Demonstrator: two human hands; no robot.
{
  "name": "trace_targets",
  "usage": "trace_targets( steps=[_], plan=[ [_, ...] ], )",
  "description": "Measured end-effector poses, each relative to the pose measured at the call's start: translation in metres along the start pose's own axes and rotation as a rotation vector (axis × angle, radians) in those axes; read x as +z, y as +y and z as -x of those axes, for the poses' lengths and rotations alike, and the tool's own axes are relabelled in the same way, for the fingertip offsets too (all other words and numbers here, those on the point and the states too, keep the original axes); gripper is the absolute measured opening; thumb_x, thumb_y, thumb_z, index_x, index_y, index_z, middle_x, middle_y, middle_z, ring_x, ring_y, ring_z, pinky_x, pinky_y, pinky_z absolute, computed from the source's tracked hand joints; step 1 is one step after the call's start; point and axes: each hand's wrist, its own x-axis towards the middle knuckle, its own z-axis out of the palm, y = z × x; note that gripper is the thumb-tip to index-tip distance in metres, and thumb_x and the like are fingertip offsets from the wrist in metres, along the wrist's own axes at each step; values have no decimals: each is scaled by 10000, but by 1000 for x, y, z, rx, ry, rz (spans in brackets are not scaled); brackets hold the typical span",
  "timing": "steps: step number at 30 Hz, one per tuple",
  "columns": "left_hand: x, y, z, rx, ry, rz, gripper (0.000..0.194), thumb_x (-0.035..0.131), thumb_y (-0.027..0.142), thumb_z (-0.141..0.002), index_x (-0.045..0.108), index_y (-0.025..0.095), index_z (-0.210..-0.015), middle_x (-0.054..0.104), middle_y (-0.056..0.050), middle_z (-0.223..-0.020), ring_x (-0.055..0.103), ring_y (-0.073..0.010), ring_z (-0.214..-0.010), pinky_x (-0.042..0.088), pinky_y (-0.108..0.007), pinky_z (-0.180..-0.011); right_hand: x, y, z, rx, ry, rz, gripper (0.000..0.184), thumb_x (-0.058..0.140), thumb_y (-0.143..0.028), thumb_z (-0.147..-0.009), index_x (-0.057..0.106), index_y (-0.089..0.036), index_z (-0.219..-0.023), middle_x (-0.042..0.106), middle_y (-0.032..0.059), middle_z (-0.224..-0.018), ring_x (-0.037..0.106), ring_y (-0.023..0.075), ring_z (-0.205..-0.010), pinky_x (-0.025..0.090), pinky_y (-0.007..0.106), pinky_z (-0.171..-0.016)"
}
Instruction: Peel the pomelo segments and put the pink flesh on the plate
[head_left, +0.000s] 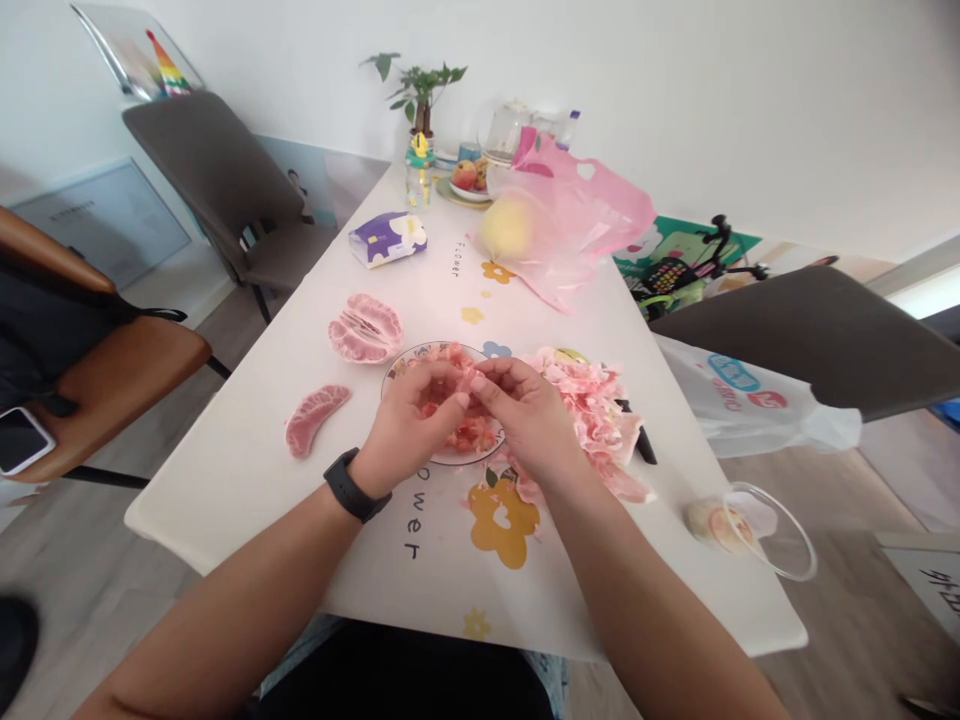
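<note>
My left hand (409, 412) and my right hand (529, 412) meet over a patterned plate (405, 362) holding pink pomelo flesh. Both hands pinch one pomelo piece (469, 383) between their fingertips. A black watch sits on my left wrist. A single peeled pomelo segment (313, 419) lies on the table to the left. A cluster of joined segments (365, 328) lies beyond it. A heap of pink pomelo peel and membrane (600, 410) is piled right of the plate.
A black-handled knife (637, 435) pokes from the peel heap. A whole pomelo (508, 228) sits in a pink bag (577, 225). Tissue pack (388, 238), fruit bowl, plant at the far end. Glass bowl (776, 530) at the right edge. Chairs on both sides.
</note>
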Motion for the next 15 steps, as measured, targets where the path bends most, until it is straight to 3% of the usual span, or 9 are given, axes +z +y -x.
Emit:
trace_targets(
  steps=[5,8,15],
  plan=[
    [-2,5,-4,-147,-86,226,304,828,423,-867,723,205,-1052,765,-55,-980,720,-199,-937,591,-361,-870,1,-1,4,-33,-20,79,217,777,-390,-894,754,-246,-1055,801,38,-1030,754,199,-963,634,407,-905],
    [-3,8,-5,-176,-87,192,268,795,431,-894,755,190,-1006,779,-75,-1028,723,-207,-971,583,-366,-906,3,-1,5,-44,7,119,180,762,-370,-889,759,-250,-1023,803,30,-979,747,191,-898,633,389,-849],
    [1,8,-4,-161,10,52,167,763,354,-880,728,204,-942,762,-34,-891,685,-181,-803,546,-324,-767,4,-4,5,-34,-37,101,205,767,-401,-871,771,-248,-1009,814,31,-994,757,193,-894,636,383,-827]
  ],
)
